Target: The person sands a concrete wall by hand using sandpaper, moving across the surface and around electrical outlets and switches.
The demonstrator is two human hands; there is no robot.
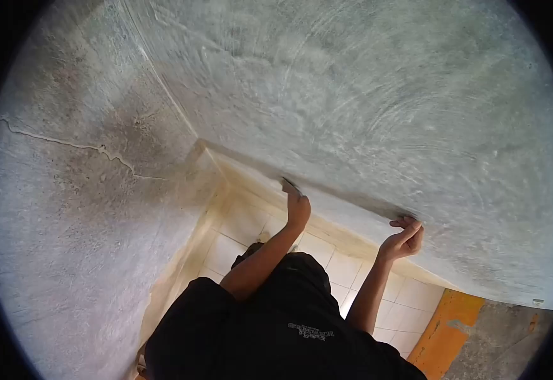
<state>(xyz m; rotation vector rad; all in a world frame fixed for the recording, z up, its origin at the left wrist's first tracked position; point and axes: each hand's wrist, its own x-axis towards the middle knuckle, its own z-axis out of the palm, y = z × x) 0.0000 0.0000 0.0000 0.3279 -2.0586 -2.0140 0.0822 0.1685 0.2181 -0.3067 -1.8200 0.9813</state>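
Observation:
My left hand (pixel 298 210) is closed around a small flat scraper (pixel 291 187), its dark blade against the lower edge of the grey plastered wall (pixel 365 114). To the right, my right hand (pixel 406 240) is at the same edge, with its fingers bent and pressed together close to the wall. Whether anything is between those fingers is hidden. A darker strip (pixel 352 197) runs along the wall between the two hands, above a paler lower band (pixel 339 208).
A second plastered wall (pixel 80 209) with a long crack (pixel 67 141) meets the first in a corner at left. White floor tiles (pixel 327 256) lie below. An orange painted strip (pixel 447 329) borders rough grey concrete (pixel 495 342) at lower right.

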